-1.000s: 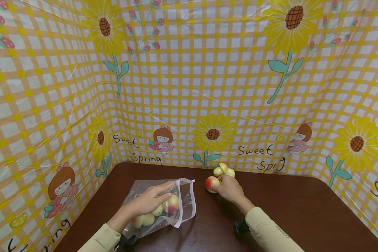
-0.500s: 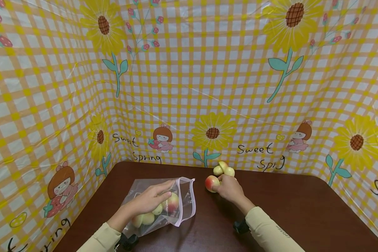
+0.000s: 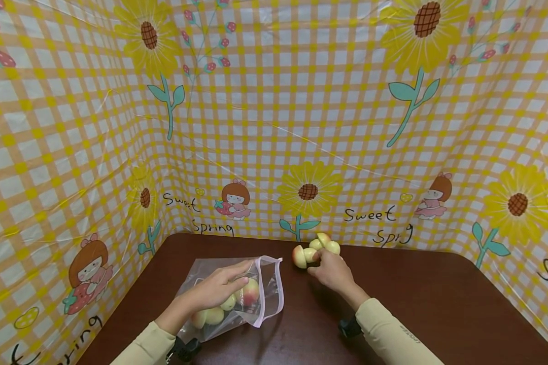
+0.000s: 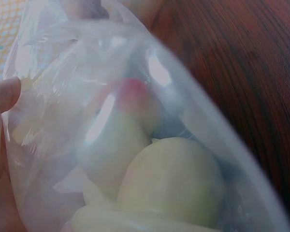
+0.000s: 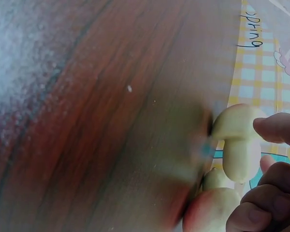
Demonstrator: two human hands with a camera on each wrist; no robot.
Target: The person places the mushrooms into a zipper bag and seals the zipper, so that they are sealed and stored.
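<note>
A clear zip bag [image 3: 196, 281] with a pale pink zip rim [image 3: 279, 294] lies on the left of the table, its mouth facing right. Several cream toy mushrooms [image 3: 214, 316], one with a red cap, show through the film. My left hand [image 3: 216, 290] rests across the bag with fingers extended; its thumb also appears at the film in the left wrist view. Right of the mouth, a cream mushroom with a reddish cap [image 3: 300, 257] lies on its side, stem pointing right. My right hand [image 3: 332, 269] is at that stem, thumb and index finger [image 5: 278, 129] apart, other fingers bent.
Behind the right hand, more toy mushrooms [image 3: 321, 243] cluster at the table's back edge against a checked sunflower cloth [image 3: 265, 152]. The cloth also rises along both sides. Dark wood table top [image 3: 438, 304] extends to the right. Black straps [image 3: 349, 328] sit on both wrists.
The mushroom at my right hand has turned from its red cap facing me to cap leftward, its stem now showing; my right thumb and index finger have parted. The left hand stays put.
</note>
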